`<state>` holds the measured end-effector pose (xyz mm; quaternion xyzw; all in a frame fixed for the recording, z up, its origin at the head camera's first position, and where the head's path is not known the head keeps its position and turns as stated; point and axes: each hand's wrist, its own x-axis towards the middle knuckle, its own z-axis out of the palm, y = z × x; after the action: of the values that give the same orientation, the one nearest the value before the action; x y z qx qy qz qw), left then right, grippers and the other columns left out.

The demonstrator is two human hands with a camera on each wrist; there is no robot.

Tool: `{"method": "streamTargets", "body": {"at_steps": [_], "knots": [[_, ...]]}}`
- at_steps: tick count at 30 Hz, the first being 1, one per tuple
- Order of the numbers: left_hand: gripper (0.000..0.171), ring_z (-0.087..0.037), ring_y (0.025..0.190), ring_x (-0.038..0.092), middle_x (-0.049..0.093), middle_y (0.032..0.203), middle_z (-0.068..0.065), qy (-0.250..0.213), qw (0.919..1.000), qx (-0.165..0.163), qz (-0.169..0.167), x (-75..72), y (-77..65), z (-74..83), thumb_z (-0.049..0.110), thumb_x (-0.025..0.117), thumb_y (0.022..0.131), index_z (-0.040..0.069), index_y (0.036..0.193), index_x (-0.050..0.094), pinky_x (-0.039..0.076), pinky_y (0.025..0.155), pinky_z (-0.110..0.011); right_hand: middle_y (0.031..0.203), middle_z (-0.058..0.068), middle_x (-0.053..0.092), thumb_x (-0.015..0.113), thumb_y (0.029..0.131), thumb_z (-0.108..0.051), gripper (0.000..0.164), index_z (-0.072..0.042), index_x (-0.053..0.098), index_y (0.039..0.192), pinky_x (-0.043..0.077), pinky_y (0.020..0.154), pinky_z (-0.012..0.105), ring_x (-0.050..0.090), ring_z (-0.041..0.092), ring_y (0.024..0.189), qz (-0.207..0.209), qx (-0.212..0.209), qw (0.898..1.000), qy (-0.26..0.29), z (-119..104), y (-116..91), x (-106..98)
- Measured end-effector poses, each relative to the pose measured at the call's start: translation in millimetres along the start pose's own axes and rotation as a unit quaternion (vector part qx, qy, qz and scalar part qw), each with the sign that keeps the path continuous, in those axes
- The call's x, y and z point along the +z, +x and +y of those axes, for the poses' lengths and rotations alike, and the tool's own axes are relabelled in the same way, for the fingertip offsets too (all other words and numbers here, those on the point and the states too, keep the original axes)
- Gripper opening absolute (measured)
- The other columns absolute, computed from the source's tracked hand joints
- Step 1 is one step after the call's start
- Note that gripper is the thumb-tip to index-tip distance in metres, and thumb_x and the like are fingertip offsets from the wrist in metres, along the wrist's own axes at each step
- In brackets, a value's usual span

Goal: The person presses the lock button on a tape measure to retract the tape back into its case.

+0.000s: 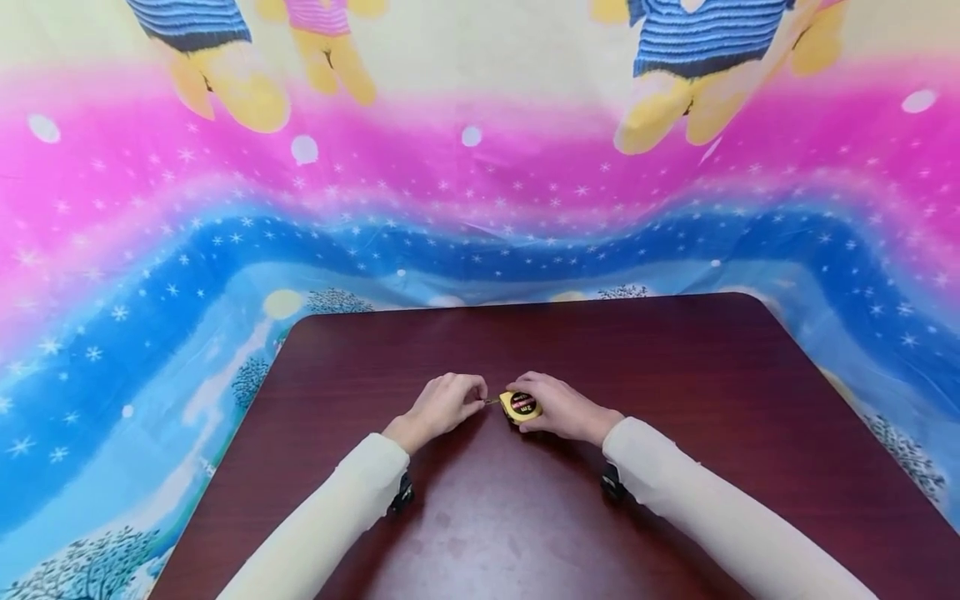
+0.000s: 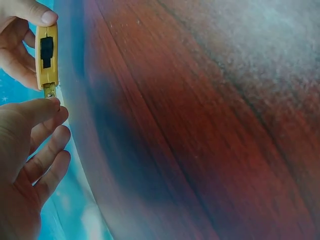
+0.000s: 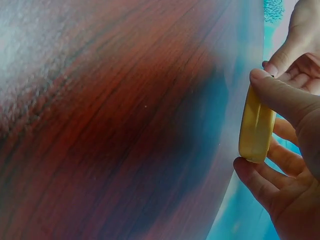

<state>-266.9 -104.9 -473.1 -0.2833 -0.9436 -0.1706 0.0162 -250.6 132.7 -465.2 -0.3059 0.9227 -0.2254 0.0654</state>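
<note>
A yellow tape measure [image 1: 521, 407] with a black round label is held by my right hand [image 1: 564, 407] above the middle of the table. In the right wrist view, the thumb and fingers of that hand grip the yellow case [image 3: 256, 131] by its edges. My left hand [image 1: 446, 402] pinches the metal end of the blade [image 2: 49, 90] between thumb and forefinger. Only a short piece of blade shows outside the case. A black lock button [image 2: 46, 51] faces the left wrist camera. The left hand's other fingers are loosely bent and hold nothing.
The dark red wooden table [image 1: 480, 533] has rounded far corners. Behind it and along both sides hangs a cloth [image 1: 480, 192] in pink, blue and white with bears and snowflakes. A black device [image 1: 613, 483] is strapped under the right wrist, another [image 1: 402, 493] under the left.
</note>
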Motion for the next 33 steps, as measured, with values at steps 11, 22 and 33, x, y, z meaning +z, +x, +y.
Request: {"method": "streamTargets", "body": {"at_steps": [11,22,33], "knots": [[0.005,-0.008,0.078,0.065,0.072,0.088,0.009,-0.002,1.0,-0.002,0.004,-1.5,4.3,7.3,0.022,0.075,0.093,0.022,0.094,0.07,0.053,0.072,-0.029,0.137,0.011,0.059,0.084,0.084,-0.021,0.061,-0.006,0.059,0.138,0.048,0.104,0.044,0.058,0.025,0.124,0.002,0.003,1.0,-0.002,-5.1,-1.8,-2.4],[0.005,-0.006,0.078,0.066,0.074,0.088,0.008,-0.003,0.9999,0.007,0.007,2.2,6.8,14.4,0.021,0.075,0.091,0.022,0.095,0.072,0.054,0.073,-0.029,0.141,0.013,0.057,0.083,0.084,-0.018,0.065,-0.003,0.056,0.142,0.048,0.105,0.044,0.057,0.027,0.128,0.001,-0.013,1.0,-0.014,-9.3,-3.6,1.2],[0.007,-0.006,0.078,0.066,0.073,0.086,0.009,-0.018,0.9998,-0.001,0.009,2.3,3.3,17.0,0.019,0.077,0.089,0.021,0.092,0.071,0.053,0.072,-0.028,0.138,0.013,0.058,0.084,0.084,-0.018,0.063,-0.004,0.058,0.14,0.048,0.104,0.044,0.058,0.027,0.125,-0.006,-0.029,0.999,-0.018,-15.3,-3.5,1.9]]}}
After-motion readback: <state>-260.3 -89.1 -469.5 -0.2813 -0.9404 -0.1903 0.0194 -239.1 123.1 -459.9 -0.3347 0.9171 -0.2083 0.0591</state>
